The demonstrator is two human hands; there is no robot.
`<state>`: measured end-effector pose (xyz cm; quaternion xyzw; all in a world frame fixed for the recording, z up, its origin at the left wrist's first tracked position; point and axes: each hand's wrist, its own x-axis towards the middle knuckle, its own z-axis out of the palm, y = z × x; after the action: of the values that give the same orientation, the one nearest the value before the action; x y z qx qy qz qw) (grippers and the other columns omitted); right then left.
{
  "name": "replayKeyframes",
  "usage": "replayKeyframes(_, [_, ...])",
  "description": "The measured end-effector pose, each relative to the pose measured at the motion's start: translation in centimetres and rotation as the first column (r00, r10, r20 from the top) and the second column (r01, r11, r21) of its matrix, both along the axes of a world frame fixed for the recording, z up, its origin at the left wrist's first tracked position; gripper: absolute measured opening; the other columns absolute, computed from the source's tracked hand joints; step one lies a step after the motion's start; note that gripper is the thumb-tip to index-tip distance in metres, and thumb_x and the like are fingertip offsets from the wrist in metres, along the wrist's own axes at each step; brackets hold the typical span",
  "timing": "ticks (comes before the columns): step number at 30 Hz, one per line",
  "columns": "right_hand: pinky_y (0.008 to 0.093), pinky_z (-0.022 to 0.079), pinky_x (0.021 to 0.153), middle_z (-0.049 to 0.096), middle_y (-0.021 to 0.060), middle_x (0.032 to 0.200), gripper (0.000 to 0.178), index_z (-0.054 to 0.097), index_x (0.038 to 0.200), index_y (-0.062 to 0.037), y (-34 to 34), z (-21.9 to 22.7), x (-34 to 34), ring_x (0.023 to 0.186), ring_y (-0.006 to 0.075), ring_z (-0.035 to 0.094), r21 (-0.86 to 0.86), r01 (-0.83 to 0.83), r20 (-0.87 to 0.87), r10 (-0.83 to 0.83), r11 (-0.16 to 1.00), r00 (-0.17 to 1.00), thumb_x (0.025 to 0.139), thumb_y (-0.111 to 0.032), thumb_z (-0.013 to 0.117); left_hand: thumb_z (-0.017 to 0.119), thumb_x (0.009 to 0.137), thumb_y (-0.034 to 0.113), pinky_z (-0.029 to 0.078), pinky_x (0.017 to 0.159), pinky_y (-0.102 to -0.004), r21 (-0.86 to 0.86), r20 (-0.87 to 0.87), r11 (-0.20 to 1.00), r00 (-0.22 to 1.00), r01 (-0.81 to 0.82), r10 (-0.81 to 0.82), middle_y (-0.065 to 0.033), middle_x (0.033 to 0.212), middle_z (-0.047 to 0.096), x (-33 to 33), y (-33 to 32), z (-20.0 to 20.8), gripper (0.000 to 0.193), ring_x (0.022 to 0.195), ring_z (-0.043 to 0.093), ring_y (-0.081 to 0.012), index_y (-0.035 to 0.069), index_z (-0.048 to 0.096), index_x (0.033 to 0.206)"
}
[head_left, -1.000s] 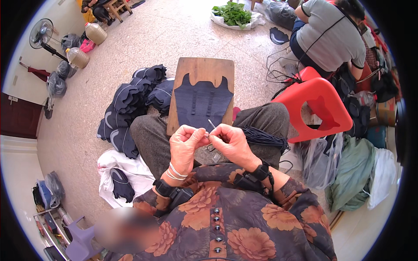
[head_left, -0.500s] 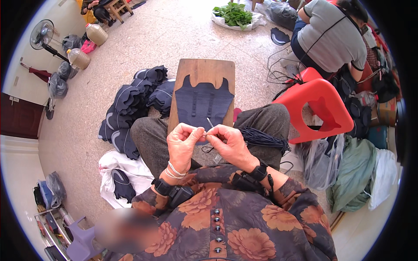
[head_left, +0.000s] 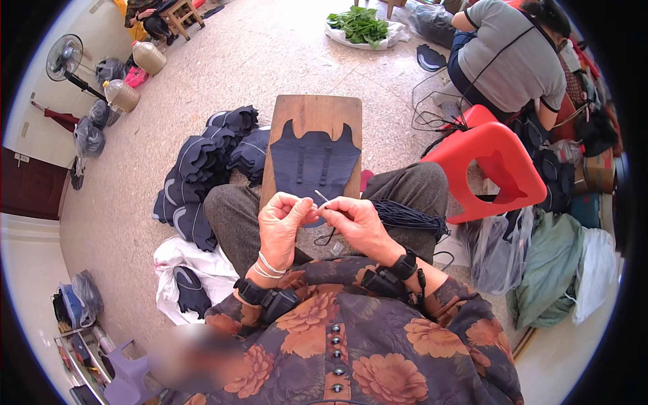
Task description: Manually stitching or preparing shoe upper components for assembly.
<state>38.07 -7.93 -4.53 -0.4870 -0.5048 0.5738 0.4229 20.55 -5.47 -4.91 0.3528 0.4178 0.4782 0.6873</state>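
Observation:
My left hand (head_left: 282,220) and my right hand (head_left: 356,221) meet fingertip to fingertip over my lap. A thin, pale, needle-like tool (head_left: 322,196) points up and left from my right thumb and finger. My left thumb and fingers are pinched together close to it; what they hold is too small to make out. A dark cord (head_left: 327,239) loops down below my right fingers. Just beyond my hands, a navy cut fabric piece (head_left: 316,159) with two rows of slots lies flat on a wooden stool (head_left: 320,110). A bundle of dark cords (head_left: 408,217) rests across my right thigh.
Stacked dark fabric pieces (head_left: 202,162) stand left of the stool; a white sack (head_left: 177,270) lies nearer. On the right are a red plastic stool (head_left: 493,162), plastic bags (head_left: 499,253) and a bent-over person (head_left: 516,61). Leafy greens (head_left: 358,27) sit on the far floor.
The pale tool now tilts further left, its tip closer to my left fingers. The cord loop below my right hand has shifted slightly. Both hands stay nearly in place.

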Motion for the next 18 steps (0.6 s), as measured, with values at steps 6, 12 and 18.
replayKeyframes(6, [0.0296, 0.047, 0.06, 0.065, 0.0103, 0.077, 0.014, 0.066, 0.096, 0.002, 0.0, -0.2, 0.3, 0.066, 0.0128, 0.059, 0.211, -0.019, 0.23, -0.031, 0.977, 0.973, 0.091, -0.011, 0.064, 0.068, 0.089, 0.003, 0.05, 0.059, -0.0208, 0.167, -0.282, 0.965, 0.947, 0.204, -0.152, -0.0043, 0.081, 0.066, 0.0, 0.0, 1.5, 0.005, 0.066, 0.062, -0.0075, 0.001, 0.063, 0.09])
replayKeyframes(12, [0.0333, 0.049, 0.063, 0.063, 0.0141, 0.079, 0.011, 0.066, 0.092, 0.0026, -0.3, 0.1, 0.1, 0.071, 0.0257, 0.064, 0.361, -0.049, 0.296, -0.065, 0.931, 0.953, 0.087, -0.007, 0.065, 0.065, 0.091, 0.002, 0.045, 0.051, -0.0194, 0.429, -0.6, 0.824, 0.798, 0.37, -0.045, 0.0002, 0.077, 0.063, -0.5, 0.2, 0.8, 0.002, 0.06, 0.059, -0.0044, 0.001, 0.064, 0.09])
replayKeyframes(18, [0.0372, 0.05, 0.064, 0.061, 0.0152, 0.08, 0.01, 0.065, 0.092, 0.0016, -0.1, -0.6, 0.3, 0.073, 0.0324, 0.063, 0.412, -0.059, 0.329, -0.088, 0.909, 0.94, 0.085, -0.006, 0.064, 0.066, 0.09, 0.003, 0.045, 0.051, -0.0209, 0.194, -0.444, 0.945, 0.882, 0.264, -0.155, 0.0016, 0.071, 0.06, 0.0, -0.7, 0.7, 0.005, 0.06, 0.059, -0.0046, 0.001, 0.065, 0.094])
